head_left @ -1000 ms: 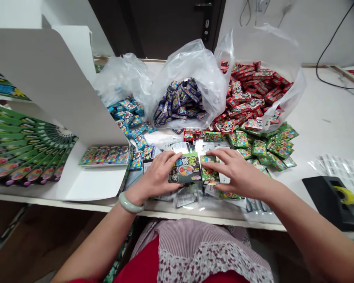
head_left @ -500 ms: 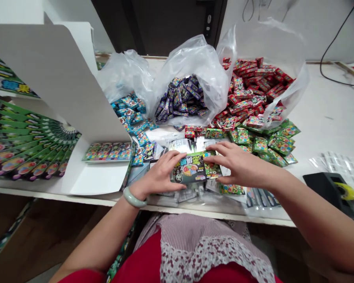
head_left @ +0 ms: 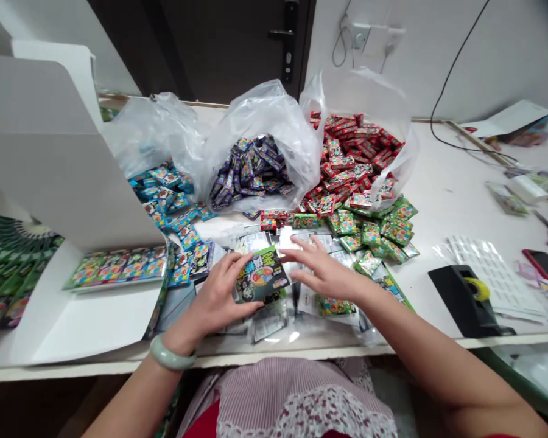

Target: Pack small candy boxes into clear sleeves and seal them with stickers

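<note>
My left hand (head_left: pixel 226 289) is closed on a black and green printed card (head_left: pixel 261 277), thumb along its lower edge and fingers at its upper left. Beside the card's right edge is my right hand (head_left: pixel 322 267), fingers apart and nothing visible in them; whether a fingertip touches the card I cannot tell. Below lie clear plastic sleeves (head_left: pixel 269 322) with printed inserts. A green packet (head_left: pixel 335 306) rests on them under my right wrist. Small blue packets (head_left: pixel 185 237) lie behind my left hand, and green packets (head_left: pixel 369 234) are scattered beyond my right.
Plastic bags at the back hold purple packets (head_left: pixel 251 170) and red packets (head_left: pixel 347 158). At left stands an open white carton (head_left: pixel 105 322) with a row of packets (head_left: pixel 119 267). A black tape dispenser (head_left: pixel 461 304), white label sheets (head_left: pixel 488 274) and a phone (head_left: pixel 545 274) lie at right.
My right hand has come off the card and opened; the card stays in my left hand, now tilted. The view has swung right, bringing the phone into sight.
</note>
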The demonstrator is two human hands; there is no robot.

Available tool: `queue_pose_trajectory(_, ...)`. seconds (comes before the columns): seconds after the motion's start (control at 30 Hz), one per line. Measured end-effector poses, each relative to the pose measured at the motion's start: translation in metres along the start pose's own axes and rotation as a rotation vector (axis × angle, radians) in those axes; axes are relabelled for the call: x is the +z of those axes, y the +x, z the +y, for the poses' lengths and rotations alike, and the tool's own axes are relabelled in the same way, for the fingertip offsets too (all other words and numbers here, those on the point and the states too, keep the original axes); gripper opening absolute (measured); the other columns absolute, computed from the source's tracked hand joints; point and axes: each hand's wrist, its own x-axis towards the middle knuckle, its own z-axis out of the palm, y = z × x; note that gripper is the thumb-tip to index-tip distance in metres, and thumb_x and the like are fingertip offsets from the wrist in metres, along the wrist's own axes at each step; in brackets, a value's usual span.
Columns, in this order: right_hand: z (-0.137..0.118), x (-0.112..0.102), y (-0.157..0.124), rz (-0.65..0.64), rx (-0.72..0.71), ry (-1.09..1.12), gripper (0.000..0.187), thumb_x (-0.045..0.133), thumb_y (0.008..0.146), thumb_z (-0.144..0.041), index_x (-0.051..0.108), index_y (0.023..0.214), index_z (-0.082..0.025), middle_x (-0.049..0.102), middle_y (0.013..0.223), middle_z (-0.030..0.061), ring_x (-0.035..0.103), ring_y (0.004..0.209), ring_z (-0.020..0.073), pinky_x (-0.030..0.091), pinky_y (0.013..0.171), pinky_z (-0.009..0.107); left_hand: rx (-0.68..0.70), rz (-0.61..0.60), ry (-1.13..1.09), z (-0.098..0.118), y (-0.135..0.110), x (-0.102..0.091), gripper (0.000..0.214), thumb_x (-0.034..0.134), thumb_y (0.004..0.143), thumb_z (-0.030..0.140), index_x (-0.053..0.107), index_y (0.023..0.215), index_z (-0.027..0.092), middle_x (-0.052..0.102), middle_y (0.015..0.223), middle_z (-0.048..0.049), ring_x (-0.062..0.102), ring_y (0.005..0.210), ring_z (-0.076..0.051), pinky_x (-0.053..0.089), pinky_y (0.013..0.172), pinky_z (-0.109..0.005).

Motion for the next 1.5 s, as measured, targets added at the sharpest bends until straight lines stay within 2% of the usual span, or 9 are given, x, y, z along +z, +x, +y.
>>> queue_pose_trajectory(0.1,0.01,-0.007,0.011,0.089,-0.016,0.025,0.047,0.05,0.094,-0.036,0.041,0.139,-0.024,0.062,0.13,0.0088,0.038,0.138,0.0243,0.015,0.116,0.057,-0.017,0.018,0.008,-0.001,0.001,-0.004,0.088,0.075,0.073,0.041,0.026,0.146,0.028,0.043,0.129,-0.0113,0.046,0.121,-0.033,0.042,0.104,-0.051)
queue_pose_trajectory(0.17,0.033,-0.017,0.019,0.338,0.069,0.064,0.039,0.049,0.094,-0.036,0.048,0.131,-0.024,0.067,0.12,0.0086,0.052,0.125,0.0237,0.026,0.112,0.054,-0.041,0.024,0.038,-0.004,-0.002,-0.01,0.086,0.073,0.075,0.04,0.027,0.146,0.028,0.043,0.13,-0.0113,0.047,0.121,-0.033,0.043,0.104,-0.051)
queue_pose_trajectory(0.3,0.106,-0.047,0.04,0.777,0.598,0.089,0.048,0.066,0.076,-0.042,0.053,0.115,-0.016,0.062,0.116,0.0158,0.058,0.107,0.0287,0.041,0.097,0.047,-0.039,0.032,0.062,-0.009,-0.009,-0.015,0.085,0.072,0.076,0.042,0.026,0.146,0.029,0.043,0.131,-0.0112,0.047,0.122,-0.034,0.044,0.103,-0.051)
queue_pose_trajectory(0.47,0.152,-0.062,0.064,0.76,0.728,0.239,0.054,0.072,0.067,-0.04,0.053,0.11,-0.014,0.063,0.081,0.006,0.061,0.076,0.024,0.05,0.073,0.038,-0.039,0.026,0.045,-0.006,-0.005,-0.008,0.087,0.072,0.075,0.042,0.026,0.147,0.028,0.044,0.13,-0.0113,0.047,0.122,-0.033,0.043,0.104,-0.051)
queue_pose_trajectory(0.8,0.095,-0.035,0.005,0.554,0.447,0.643,0.074,0.061,0.074,-0.039,0.035,0.142,-0.026,0.049,0.071,-0.0066,0.058,0.064,0.0133,0.051,0.062,0.028,-0.065,0.055,0.05,-0.009,-0.005,-0.014,0.087,0.072,0.076,0.044,0.025,0.147,0.029,0.042,0.131,-0.01,0.046,0.122,-0.033,0.043,0.105,-0.049)
queue_pose_trajectory(1.03,0.073,-0.04,0.01,0.315,0.544,-0.365,0.039,0.063,0.08,-0.031,0.064,0.117,-0.018,0.067,0.1,0.0152,0.066,0.088,0.029,0.05,0.079,0.041,-0.058,0.057,0.079,-0.002,-0.003,-0.011,0.087,0.071,0.077,0.044,0.022,0.147,0.031,0.041,0.128,-0.0097,0.046,0.121,-0.032,0.042,0.105,-0.049)
queue_pose_trajectory(1.27,0.094,-0.039,0.015,0.214,0.368,-0.126,0.04,0.061,0.087,-0.038,0.058,0.123,-0.02,0.071,0.105,0.0098,0.067,0.093,0.0222,0.051,0.084,0.037,-0.062,0.045,0.073,-0.005,-0.012,-0.014,0.087,0.071,0.077,0.044,0.023,0.148,0.029,0.042,0.129,-0.0109,0.046,0.122,-0.033,0.041,0.105,-0.051)
queue_pose_trajectory(1.43,0.13,-0.038,0.005,0.119,0.273,-0.26,0.08,0.084,0.061,-0.039,0.052,0.131,-0.019,0.055,0.134,0.0154,0.046,0.128,0.0337,0.036,0.105,0.052,-0.06,0.031,0.056,-0.007,-0.011,-0.013,0.087,0.071,0.077,0.044,0.024,0.148,0.03,0.042,0.13,-0.0109,0.046,0.123,-0.033,0.041,0.105,-0.051)
queue_pose_trajectory(1.5,0.132,-0.032,0.007,0.137,0.299,-0.303,0.072,0.079,0.066,-0.04,0.053,0.129,-0.017,0.057,0.129,0.0163,0.047,0.126,0.0345,0.037,0.103,0.054,-0.052,0.007,0.044,-0.005,-0.007,-0.009,0.088,0.073,0.076,0.043,0.024,0.148,0.029,0.041,0.131,-0.0117,0.046,0.123,-0.033,0.041,0.105,-0.051)
